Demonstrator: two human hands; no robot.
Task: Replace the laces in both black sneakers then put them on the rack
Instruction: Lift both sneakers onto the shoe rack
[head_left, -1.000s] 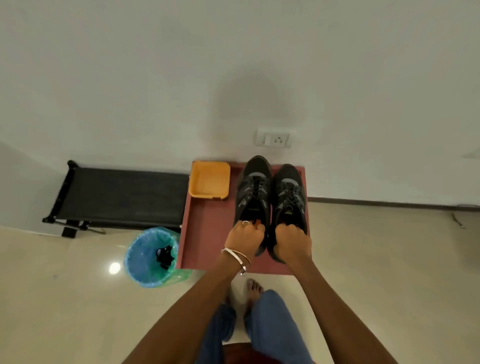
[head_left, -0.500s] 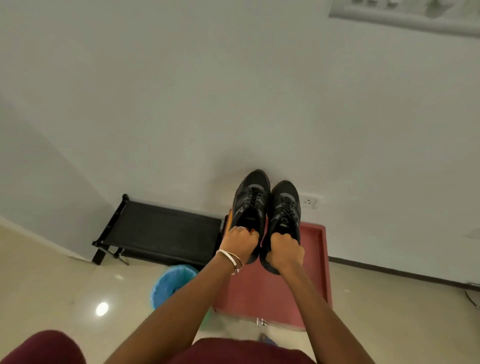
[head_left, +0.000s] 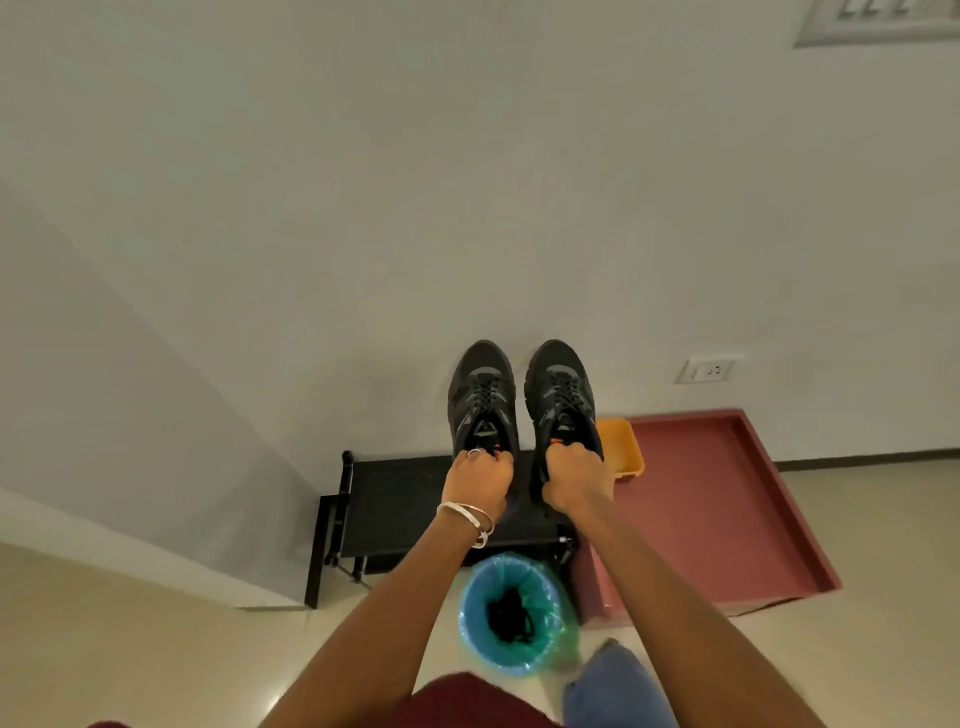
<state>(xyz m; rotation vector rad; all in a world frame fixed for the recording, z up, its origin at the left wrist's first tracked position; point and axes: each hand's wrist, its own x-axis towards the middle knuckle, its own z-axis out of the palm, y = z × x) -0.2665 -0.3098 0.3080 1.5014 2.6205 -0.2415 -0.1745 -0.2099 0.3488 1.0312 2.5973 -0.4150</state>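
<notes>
Both black sneakers are now up in the air over the rack (head_left: 405, 499), where a second ago they stood on the red tray (head_left: 727, 519) to the right. The left hand (head_left: 475, 480) grips the heel end of the left sneaker (head_left: 483, 400), fingers curled round its collar, and the right hand (head_left: 574, 478) holds the right sneaker (head_left: 561, 397) the same way. The toes point toward the far wall (head_left: 467, 182), and the pair hang side by side, just apart. Both shoes show black laces threaded up the front (whether the ends are tied I cannot tell). The tray is left with only the orange bin (head_left: 621, 449) at its far left corner, and the blue-lined waste bin (head_left: 511, 613) on the near side holds something dark, perhaps laces. I judge the lacing done and the carry nearly over: what remains is to lower the pair onto the rack's black top, directly beneath the hands.
</notes>
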